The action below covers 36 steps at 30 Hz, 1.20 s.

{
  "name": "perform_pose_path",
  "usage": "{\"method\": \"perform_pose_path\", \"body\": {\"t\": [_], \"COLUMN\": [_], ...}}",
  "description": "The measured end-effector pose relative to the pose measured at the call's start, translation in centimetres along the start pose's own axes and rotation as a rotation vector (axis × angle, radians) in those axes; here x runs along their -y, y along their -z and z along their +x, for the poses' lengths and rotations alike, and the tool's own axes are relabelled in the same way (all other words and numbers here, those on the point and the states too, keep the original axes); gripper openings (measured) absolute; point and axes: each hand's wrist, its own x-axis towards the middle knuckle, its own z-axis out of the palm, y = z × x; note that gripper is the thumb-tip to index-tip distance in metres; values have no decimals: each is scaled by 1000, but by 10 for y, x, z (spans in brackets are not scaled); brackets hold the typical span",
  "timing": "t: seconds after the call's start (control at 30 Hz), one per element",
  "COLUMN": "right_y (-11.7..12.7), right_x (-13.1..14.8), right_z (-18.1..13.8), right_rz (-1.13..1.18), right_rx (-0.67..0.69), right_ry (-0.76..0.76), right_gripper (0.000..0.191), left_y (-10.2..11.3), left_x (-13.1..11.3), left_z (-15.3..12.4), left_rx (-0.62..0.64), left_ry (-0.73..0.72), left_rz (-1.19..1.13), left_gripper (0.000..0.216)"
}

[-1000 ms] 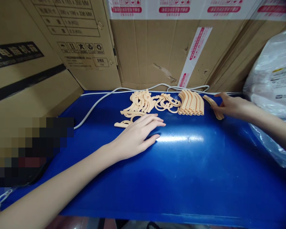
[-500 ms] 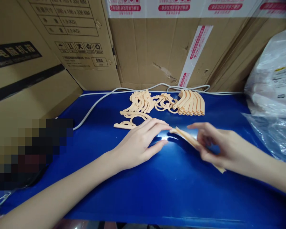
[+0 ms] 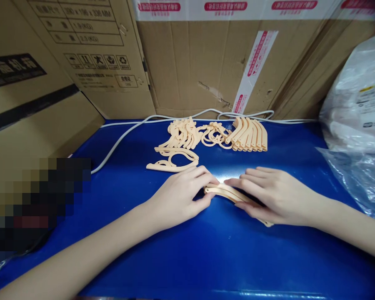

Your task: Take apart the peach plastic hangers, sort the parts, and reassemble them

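Note:
Between my hands is a pair of curved beige hanger arms [image 3: 228, 193], lying one against the other and slanting down to the right just above the blue table. My left hand [image 3: 184, 196] pinches their left end, near a small hole, between thumb and fingers. Along their middle and right part, my right hand [image 3: 276, 196] grips them with the thumb below and fingers above; its palm hides some of the length. Just beyond my left hand lie folded beige hangers [image 3: 171, 168] with a looped hook part.
At the back of the blue table [image 3: 187, 258] sit piles of slim curved pieces [image 3: 183, 132], ring-shaped hooks [image 3: 210, 143] and stacked wide arms [image 3: 250, 135]. A white cable [image 3: 121, 141] runs behind them. Cardboard boxes [image 3: 187, 62] wall the back and left; a clear plastic bag [image 3: 356, 100] stands right.
My left hand has closed on the left end of the hanger arms, where its fingertips were only near it. My right hand has shifted its hold along them, and the arms sit lower.

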Motion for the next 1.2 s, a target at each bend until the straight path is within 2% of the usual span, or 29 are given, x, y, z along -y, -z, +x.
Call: {"method": "perform_pose_path", "body": {"t": [0.17,0.23,0.33,0.43,0.7,1.0,1.1,1.2], "right_y": [12,10,0,-8,-5,-5,-1,0], "right_x": [-54,-81,-113,-129,-133,-130,-129,-126], "right_z": [18,30,44,47,29,22,15,11], "right_rz": [-63,-45,15,39,42,68,91,132], "right_rx": [-63,-65,1,59,38,37,40,9], "right_ry": [-163,-179,-161,-174,-231,-193,-197,-212], "right_gripper": [30,34,42,45,42,34,31,28], "left_y": [0,1,2,3,2,6,10,12], "left_x": [-2,-1,1,2,3,0,-8,-15], "left_z": [-1,-1,-2,-2,-1,1,10,30], "left_rx": [0,3,12,15,23,37,30,52], "left_ry": [33,27,6,-7,1,31,41,61], "left_rz": [-9,-2,8,12,5,32,126,248], "left_gripper": [20,20,21,21,20,24,27,27]}}
